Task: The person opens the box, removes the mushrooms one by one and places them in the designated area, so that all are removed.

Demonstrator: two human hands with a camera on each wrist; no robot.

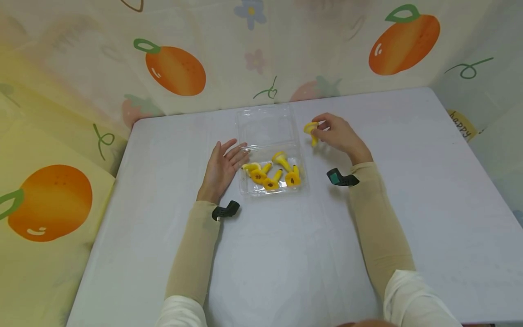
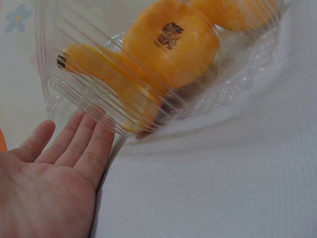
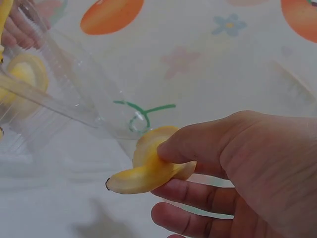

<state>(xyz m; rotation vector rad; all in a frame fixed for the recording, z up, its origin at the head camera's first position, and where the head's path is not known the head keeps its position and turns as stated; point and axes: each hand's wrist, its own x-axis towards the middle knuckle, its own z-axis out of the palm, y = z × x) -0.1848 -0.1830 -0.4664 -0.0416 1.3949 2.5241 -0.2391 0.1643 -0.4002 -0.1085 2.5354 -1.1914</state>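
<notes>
My right hand (image 1: 339,135) pinches a yellow toy mushroom (image 3: 136,179) between thumb and fingers, above the table to the right of a clear plastic box (image 1: 250,191). The mushroom has a round cap and a stem with a dark tip. Several similar mushrooms (image 1: 271,182) lie in the box's base, caps and stems pointing different ways. Palm up, my left hand (image 1: 219,171) rests at the box's left side with its fingers extended. In the left wrist view its fingertips (image 2: 101,121) are against the ridged clear wall and grip nothing.
The box's clear hinged lid (image 1: 266,127) is folded back toward the far edge of the white-covered table (image 1: 286,254). Behind the table hangs a fruit-patterned cloth (image 1: 229,54). Each forearm wears a black strap mount (image 1: 345,179).
</notes>
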